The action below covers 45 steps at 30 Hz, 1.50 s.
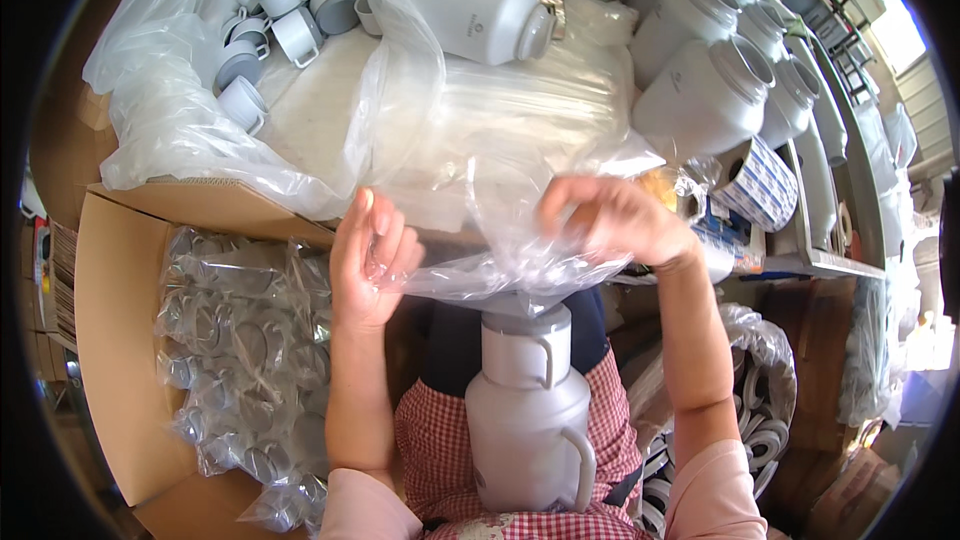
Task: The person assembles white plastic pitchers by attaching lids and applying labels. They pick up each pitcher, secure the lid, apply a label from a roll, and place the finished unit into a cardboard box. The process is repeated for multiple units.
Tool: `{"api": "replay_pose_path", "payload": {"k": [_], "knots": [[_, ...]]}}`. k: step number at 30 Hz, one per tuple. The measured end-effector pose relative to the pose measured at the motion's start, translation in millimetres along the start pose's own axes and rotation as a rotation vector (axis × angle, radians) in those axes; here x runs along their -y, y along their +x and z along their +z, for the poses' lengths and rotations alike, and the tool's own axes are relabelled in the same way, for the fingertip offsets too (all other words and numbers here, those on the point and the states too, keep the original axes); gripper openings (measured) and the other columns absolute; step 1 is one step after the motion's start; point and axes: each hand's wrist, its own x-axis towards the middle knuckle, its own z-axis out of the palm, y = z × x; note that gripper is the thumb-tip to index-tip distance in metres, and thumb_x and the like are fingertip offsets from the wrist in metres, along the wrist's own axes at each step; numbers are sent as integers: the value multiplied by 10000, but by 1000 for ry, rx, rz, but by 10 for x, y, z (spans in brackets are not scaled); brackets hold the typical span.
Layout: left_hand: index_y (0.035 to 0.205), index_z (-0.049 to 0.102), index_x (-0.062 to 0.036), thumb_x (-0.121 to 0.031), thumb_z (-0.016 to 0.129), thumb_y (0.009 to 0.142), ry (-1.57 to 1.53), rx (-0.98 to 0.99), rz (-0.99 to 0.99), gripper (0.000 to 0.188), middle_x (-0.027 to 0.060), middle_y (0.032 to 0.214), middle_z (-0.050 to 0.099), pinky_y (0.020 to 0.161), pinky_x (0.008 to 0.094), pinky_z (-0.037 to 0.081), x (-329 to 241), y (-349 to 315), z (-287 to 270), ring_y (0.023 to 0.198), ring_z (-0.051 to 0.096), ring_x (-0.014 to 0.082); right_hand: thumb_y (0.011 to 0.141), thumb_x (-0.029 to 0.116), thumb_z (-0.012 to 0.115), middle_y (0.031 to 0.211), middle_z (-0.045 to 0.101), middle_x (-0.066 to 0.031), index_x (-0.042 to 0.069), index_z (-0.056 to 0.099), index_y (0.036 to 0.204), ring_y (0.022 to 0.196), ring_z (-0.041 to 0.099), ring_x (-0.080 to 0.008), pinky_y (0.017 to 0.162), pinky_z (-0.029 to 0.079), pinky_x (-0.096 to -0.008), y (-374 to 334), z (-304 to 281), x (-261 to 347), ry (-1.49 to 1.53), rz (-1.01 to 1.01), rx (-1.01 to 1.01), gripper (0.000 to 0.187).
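Note:
A large grey vacuum jug [530, 430] with a side handle stands upright in my lap, its top covered by a grey cup-shaped lid with a small handle. A thin clear plastic bag [490, 275] is spread just above the lid, and its lower folds reach the lid's top. My left hand [375, 255] pinches the bag's left side with curled fingers. At the bag's right side, my right hand [625, 225] is bent and slightly blurred, with its fingers closed on the plastic. Under the bag's far side lies a stack of flat clear bags [540, 100] on the table.
An open cardboard box [125, 340] at left holds several bagged jugs. Grey cups [295, 35] sit in plastic at the far left. One jug body [470, 15] lies on the table; several stand at right [700, 95]. White handles [770, 440] fill a plastic-lined container below.

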Motion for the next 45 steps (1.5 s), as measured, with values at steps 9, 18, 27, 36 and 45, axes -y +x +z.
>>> {"api": "replay_pose_path", "payload": {"k": [9, 18, 27, 36, 45], "knots": [[843, 614, -68, -253, 551, 1122, 1060, -306, -66, 341, -71, 668, 476, 524, 216, 268, 289, -988, 67, 576, 367, 16, 1103, 223, 541, 762, 577, -30, 57, 551, 1204, 666, 577, -151, 635, 498, -282, -296, 651, -884, 874, -179, -537, 195], [892, 756, -10, -29, 664, 1018, 880, 379, -459, 158, 70, 746, 671, 636, 294, 522, 110, -2145, 434, 704, 672, 149, 932, 292, 825, 909, 603, -48, 16, 539, 1050, 789, 574, -119, 724, 474, -268, -1657, 1784, -1137, -91, -139, -688, 414], [1154, 768, -43, -198, 650, 1034, 1147, 999, -780, 229, 108, 1099, 777, 884, 340, 592, -139, -2080, 968, 1020, 743, 243, 949, 92, 760, 985, 786, -99, 16, 766, 1076, 857, 729, -173, 761, 555, -312, -2507, 1800, -789, 34, 173, 324, 149], [912, 727, -35, -149, 653, 872, 1520, 1224, 265, 141, 86, 904, 704, 887, 393, 563, 567, -1349, 1528, 971, 690, 274, 905, 74, 755, 880, 769, -80, 17, 758, 1049, 828, 726, -132, 698, 555, -292, -3062, 1697, -998, -400, 471, 434, 155], [1302, 732, -69, -199, 759, 967, 1536, -546, -155, 360, 100, 1138, 763, 841, 379, 586, -2104, -2660, 1003, 958, 723, 247, 1021, 84, 681, 1076, 728, -104, -46, 623, 1325, 742, 639, -108, 642, 525, -239, -2645, 1547, -1249, 136, 335, 41, 336]]}}
